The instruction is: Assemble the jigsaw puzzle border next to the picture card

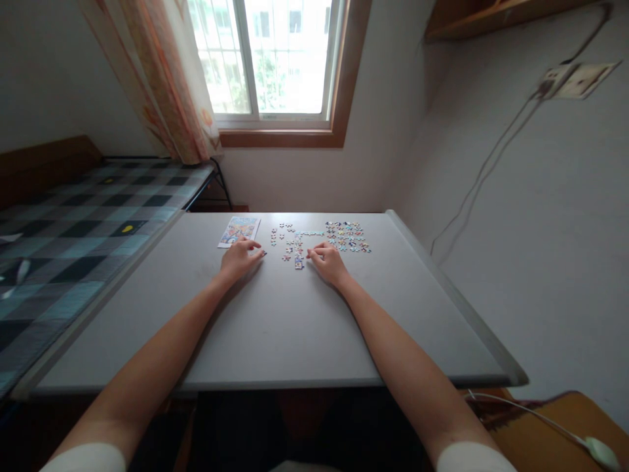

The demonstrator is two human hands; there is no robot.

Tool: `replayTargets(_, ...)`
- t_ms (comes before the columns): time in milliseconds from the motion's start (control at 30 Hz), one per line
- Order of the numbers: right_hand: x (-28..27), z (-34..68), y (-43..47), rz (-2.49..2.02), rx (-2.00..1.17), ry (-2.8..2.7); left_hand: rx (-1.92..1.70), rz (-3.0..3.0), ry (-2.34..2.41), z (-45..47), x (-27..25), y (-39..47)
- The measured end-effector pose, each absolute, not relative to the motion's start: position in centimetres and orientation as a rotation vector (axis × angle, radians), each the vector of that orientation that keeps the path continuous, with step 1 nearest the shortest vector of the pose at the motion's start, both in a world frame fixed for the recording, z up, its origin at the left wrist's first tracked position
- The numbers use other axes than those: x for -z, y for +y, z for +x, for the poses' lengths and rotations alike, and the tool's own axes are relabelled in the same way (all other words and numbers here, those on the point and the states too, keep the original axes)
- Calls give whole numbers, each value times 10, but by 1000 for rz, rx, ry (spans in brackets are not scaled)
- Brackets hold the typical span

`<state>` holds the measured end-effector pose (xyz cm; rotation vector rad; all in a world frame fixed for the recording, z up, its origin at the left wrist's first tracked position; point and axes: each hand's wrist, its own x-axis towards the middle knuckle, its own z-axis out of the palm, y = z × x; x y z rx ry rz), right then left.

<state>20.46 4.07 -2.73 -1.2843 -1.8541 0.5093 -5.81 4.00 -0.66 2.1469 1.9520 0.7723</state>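
Observation:
My left hand [240,259] rests on the table beside a printed picture sheet [239,231]. Its fingers are loosely curved, with a gap between index finger and thumb. A small dark thing, too small to name, shows at the thumb tip. My right hand [327,262] has its fingers drawn together in a pinch; whatever they hold, if anything, is hidden. Just left of it lies a partly joined jigsaw: a pale blue strip [310,233] across the top and a column of pieces down to a blue picture block [299,263].
Loose puzzle pieces [348,231] lie in rows at the right, and several more [274,237] left of the joined part. The grey-white table [295,328] meets a wall with a hanging cable [479,177] on the right. A checked bed [122,210] stands left, a window [275,59] ahead.

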Motion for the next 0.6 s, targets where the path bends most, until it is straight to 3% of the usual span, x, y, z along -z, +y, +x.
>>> replayTargets(333,26,203,41,-1283,-417,-1917,-871,2050,2102,-61,17,45)
replayTargets(600,-7,178,55,-1349,-292,-2182,-882,2031,2114,-58,16,43)
